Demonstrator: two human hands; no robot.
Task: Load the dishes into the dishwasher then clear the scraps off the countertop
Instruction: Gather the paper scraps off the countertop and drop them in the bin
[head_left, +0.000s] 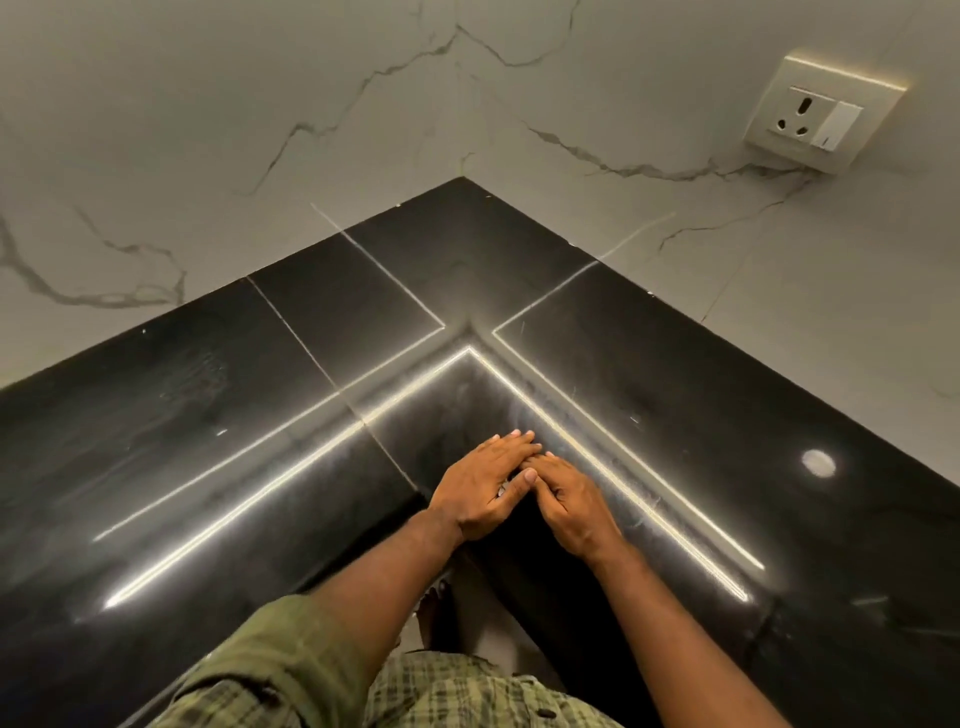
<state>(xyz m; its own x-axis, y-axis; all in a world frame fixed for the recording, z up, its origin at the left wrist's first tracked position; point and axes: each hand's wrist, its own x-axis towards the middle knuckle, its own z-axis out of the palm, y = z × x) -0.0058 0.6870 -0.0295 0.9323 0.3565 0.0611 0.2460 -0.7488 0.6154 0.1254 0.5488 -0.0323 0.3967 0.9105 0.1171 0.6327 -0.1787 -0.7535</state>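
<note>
We see both hands meeting at the inner corner of the black L-shaped counter (675, 395). The left hand (483, 486) lies flat with fingers straight and together, palm down on the stone, its thumb reaching across to the right hand (574, 506). The right hand's fingers curl inward beside it; whether that grip holds any scrap we cannot tell, since nothing shows between the fingers. A few pale specks (635, 419) lie on the counter, right of the hands. A wall socket (821, 117) sits on the marble wall (260, 130).
</note>
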